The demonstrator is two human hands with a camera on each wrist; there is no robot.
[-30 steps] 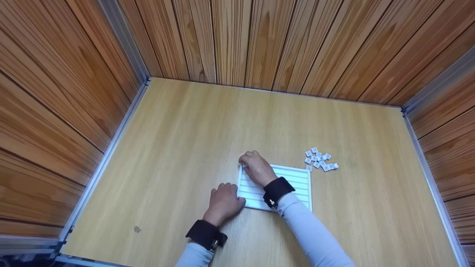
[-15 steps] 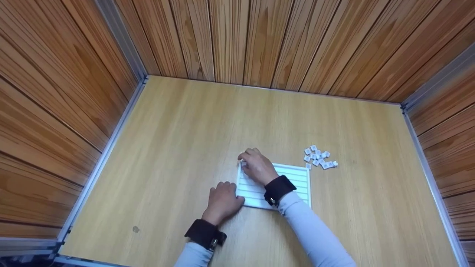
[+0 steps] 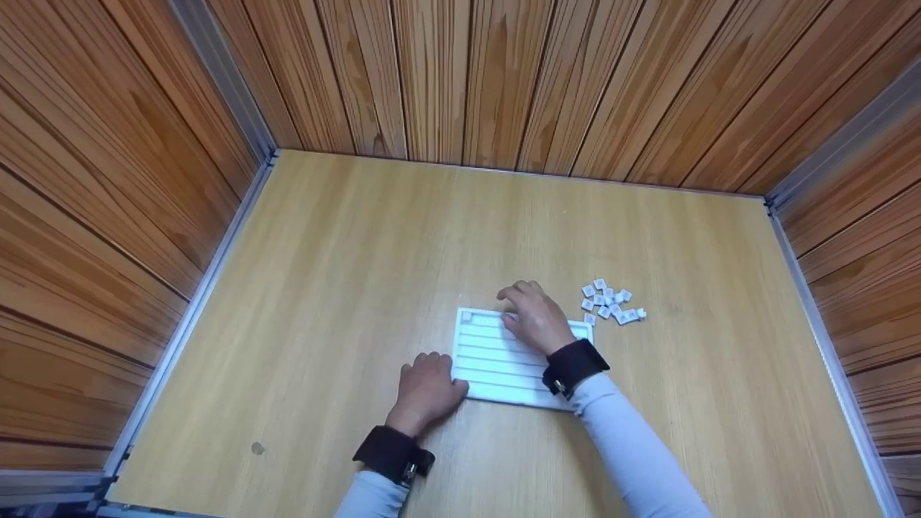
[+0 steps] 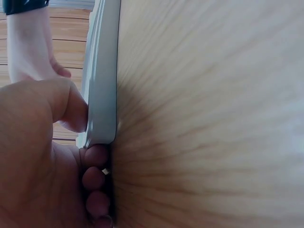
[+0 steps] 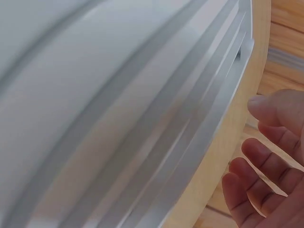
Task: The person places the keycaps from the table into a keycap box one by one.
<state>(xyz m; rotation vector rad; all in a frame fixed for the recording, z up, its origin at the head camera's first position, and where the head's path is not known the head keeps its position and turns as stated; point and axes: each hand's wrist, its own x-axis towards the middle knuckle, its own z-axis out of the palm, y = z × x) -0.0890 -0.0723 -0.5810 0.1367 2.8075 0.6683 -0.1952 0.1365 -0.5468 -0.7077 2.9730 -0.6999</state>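
Observation:
A white ridged tray [image 3: 504, 370] lies on the wooden table, crossed by parallel rails. At its near left corner my left hand [image 3: 426, 388] holds it, the thumb [image 4: 73, 111] against the near edge and the fingers curled by the side. My right hand [image 3: 536, 316] hovers over the far edge with nothing in it; in the right wrist view its fingers [image 5: 259, 154] are loosely bent and apart. One small white square tile [image 3: 466, 316] sits in the far left corner of the top row. Several similar tiles [image 3: 608, 296] lie loosely heaped beyond the tray's far right corner.
One loose tile [image 3: 589, 319] lies right at the tray's far right corner. Wood-plank walls [image 3: 504, 86] with metal rails border the table [image 3: 345, 273] at the back and sides. A dark round spot [image 3: 257, 448] marks the table at the front left.
My right hand has left the tray's far left corner and moved right, and the tile now shows there. The left hand stays at the near left corner. The head view has shifted slightly.

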